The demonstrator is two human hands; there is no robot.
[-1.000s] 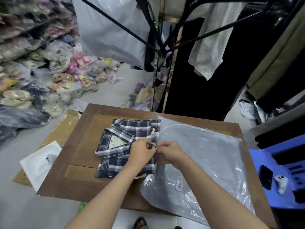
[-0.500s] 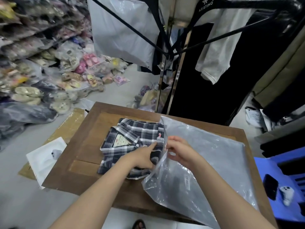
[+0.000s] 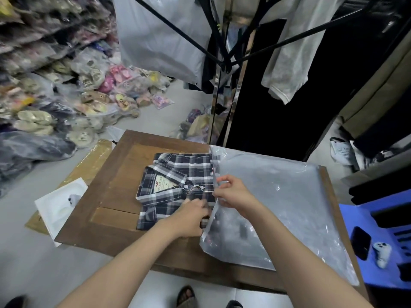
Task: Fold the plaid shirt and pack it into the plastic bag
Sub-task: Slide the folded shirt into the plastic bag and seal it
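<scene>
A folded navy-and-white plaid shirt (image 3: 175,181) lies collar-left on the brown wooden table (image 3: 115,174), its size label showing. A large clear plastic bag (image 3: 278,201) is spread over the table's right half, its open mouth facing the shirt. My right hand (image 3: 233,193) pinches the upper layer of the bag's mouth and holds it lifted. My left hand (image 3: 191,216) lies on the shirt's near right corner, fingers at the bag's opening; the shirt's right edge sits just under the raised plastic.
A blue plastic stool (image 3: 378,241) with a dark phone (image 3: 360,242) and a small white device stands at the right. A clothes rack (image 3: 224,70) with hanging garments rises behind the table. Bagged slippers (image 3: 66,96) pile at the left; a white tray (image 3: 60,203) and cardboard lie on the floor.
My right hand has lifted the bag's upper layer higher, widening the mouth. My left hand slid from the shirt's middle to its near right corner at the opening.
</scene>
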